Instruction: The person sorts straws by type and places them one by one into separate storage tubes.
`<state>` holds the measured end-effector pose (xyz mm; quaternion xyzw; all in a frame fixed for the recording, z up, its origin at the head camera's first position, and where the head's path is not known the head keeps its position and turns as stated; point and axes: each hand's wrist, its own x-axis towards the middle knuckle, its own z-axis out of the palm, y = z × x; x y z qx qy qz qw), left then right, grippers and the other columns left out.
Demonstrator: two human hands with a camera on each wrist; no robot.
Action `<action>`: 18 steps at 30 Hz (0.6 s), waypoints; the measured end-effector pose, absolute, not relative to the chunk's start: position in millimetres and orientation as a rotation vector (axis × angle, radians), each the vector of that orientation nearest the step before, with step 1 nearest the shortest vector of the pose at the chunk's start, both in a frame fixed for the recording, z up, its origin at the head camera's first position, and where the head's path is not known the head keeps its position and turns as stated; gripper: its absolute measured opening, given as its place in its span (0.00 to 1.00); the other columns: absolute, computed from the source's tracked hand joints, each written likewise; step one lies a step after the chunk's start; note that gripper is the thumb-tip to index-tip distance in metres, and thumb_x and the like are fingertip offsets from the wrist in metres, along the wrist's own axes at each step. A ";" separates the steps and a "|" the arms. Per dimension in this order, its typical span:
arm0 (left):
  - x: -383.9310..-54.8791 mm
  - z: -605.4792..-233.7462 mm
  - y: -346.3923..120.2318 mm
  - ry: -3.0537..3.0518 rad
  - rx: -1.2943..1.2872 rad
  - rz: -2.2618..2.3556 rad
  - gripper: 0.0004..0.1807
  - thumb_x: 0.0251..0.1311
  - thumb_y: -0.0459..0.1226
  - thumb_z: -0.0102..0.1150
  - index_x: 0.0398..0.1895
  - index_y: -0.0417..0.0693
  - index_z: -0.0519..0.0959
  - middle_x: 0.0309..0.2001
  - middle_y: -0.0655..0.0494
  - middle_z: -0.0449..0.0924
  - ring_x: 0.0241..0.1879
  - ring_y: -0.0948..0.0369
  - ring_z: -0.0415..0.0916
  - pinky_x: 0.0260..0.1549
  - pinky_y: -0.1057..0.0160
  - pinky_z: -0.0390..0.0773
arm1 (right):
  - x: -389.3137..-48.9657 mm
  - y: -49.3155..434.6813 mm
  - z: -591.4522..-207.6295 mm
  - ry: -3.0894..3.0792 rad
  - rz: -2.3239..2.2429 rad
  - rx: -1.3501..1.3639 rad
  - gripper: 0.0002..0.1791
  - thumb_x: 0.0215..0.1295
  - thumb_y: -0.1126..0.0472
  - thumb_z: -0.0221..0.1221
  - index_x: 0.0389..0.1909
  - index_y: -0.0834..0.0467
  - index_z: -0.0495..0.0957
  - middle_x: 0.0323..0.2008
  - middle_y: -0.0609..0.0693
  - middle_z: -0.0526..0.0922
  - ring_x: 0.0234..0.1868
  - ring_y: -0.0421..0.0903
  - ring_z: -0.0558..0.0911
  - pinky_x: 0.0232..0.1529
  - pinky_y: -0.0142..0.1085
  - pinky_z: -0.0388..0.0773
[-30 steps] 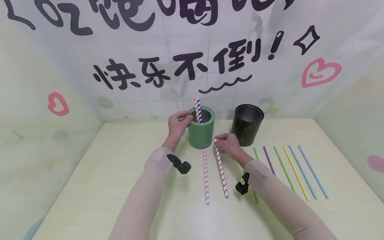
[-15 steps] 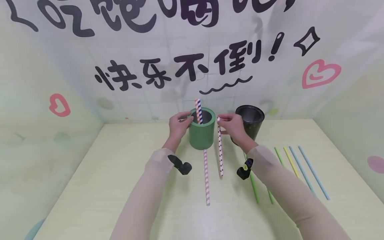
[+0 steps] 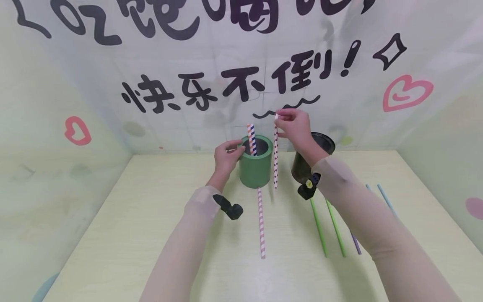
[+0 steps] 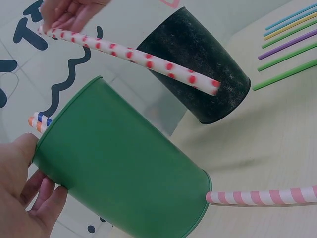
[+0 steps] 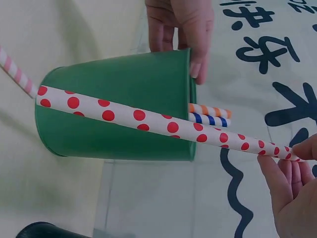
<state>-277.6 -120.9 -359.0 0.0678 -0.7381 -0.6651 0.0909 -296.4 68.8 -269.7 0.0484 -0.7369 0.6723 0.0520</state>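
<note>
My left hand [image 3: 225, 160] holds the rim of a green cup [image 3: 255, 172], thumb at the lip and fingers against the outer wall. Two striped paper straws [image 5: 210, 115], one orange and white, one blue and white, stand inside that cup. Raised to the cup's right, a white paper straw with red dots [image 3: 276, 157] hangs nearly upright from my right hand [image 3: 298, 128]. Thumb and fingertips pinch its top end, as the right wrist view shows. Its lower end is beside the green cup, above the table. A pink-and-white striped straw [image 3: 261, 226] lies in front of the cup.
A black cup [image 3: 300, 169] stands to the right, partly behind my right forearm. Green straws [image 3: 318, 228], a purple straw [image 4: 287, 43], a yellow straw [image 4: 292, 28] and blue straws [image 3: 385, 199] lie on the right of the table [image 3: 124, 235]. A printed wall cloth [image 3: 211, 126] hangs behind.
My right hand has lifted the red-dotted straw off the table and raised it upright beside the green cup. My left hand has stayed at the cup's rim.
</note>
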 end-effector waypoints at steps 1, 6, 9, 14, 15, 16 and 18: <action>-277.6 -358.8 -120.7 -2.191 0.201 -1.981 0.16 0.55 0.33 0.61 0.48 0.42 0.78 0.46 0.48 0.74 0.45 0.55 0.72 0.38 0.68 0.78 | -298.5 68.7 -265.1 -2.224 2.048 0.147 0.17 0.56 0.72 0.56 0.48 0.67 0.76 0.33 0.52 0.76 0.34 0.42 0.76 0.31 0.36 0.81; -276.8 -358.2 -120.1 -2.189 0.207 -1.979 0.15 0.55 0.33 0.61 0.48 0.42 0.78 0.46 0.48 0.75 0.45 0.56 0.72 0.38 0.68 0.78 | -305.9 66.2 -241.3 -2.170 2.051 0.154 0.17 0.56 0.71 0.58 0.49 0.66 0.76 0.33 0.51 0.76 0.35 0.42 0.75 0.32 0.34 0.81; -276.4 -357.7 -119.9 -2.193 0.208 -1.974 0.15 0.55 0.33 0.61 0.48 0.42 0.78 0.46 0.49 0.75 0.45 0.56 0.72 0.38 0.68 0.78 | -307.3 62.5 -229.0 -2.153 2.049 0.158 0.17 0.56 0.70 0.59 0.49 0.65 0.76 0.33 0.51 0.75 0.35 0.42 0.75 0.32 0.34 0.80; -275.5 -356.4 -119.9 -2.187 0.193 -1.970 0.15 0.55 0.33 0.61 0.48 0.42 0.78 0.46 0.48 0.75 0.45 0.56 0.72 0.38 0.67 0.78 | -308.2 55.8 -214.1 -2.100 2.039 0.198 0.17 0.56 0.70 0.59 0.48 0.64 0.77 0.33 0.51 0.75 0.36 0.42 0.74 0.33 0.36 0.81; -275.6 -356.7 -119.9 -2.186 0.190 -1.968 0.15 0.55 0.33 0.61 0.48 0.42 0.78 0.46 0.48 0.75 0.45 0.56 0.73 0.38 0.67 0.78 | -308.5 54.7 -211.6 -2.091 2.034 0.204 0.17 0.56 0.69 0.60 0.48 0.64 0.77 0.33 0.51 0.75 0.36 0.42 0.74 0.32 0.35 0.81; -275.6 -357.0 -120.1 -2.184 0.187 -1.969 0.16 0.55 0.33 0.61 0.48 0.41 0.78 0.46 0.48 0.75 0.46 0.55 0.72 0.38 0.67 0.78 | -309.0 53.7 -208.8 -2.079 2.032 0.209 0.17 0.56 0.69 0.60 0.48 0.64 0.77 0.33 0.51 0.75 0.36 0.42 0.74 0.32 0.35 0.81; -276.3 -358.0 -120.4 -2.184 0.184 -1.972 0.16 0.55 0.33 0.61 0.48 0.41 0.78 0.47 0.47 0.75 0.46 0.55 0.72 0.38 0.67 0.78 | -310.4 52.1 -204.1 -2.063 2.016 0.223 0.16 0.56 0.69 0.60 0.47 0.63 0.78 0.33 0.50 0.75 0.36 0.42 0.74 0.31 0.35 0.81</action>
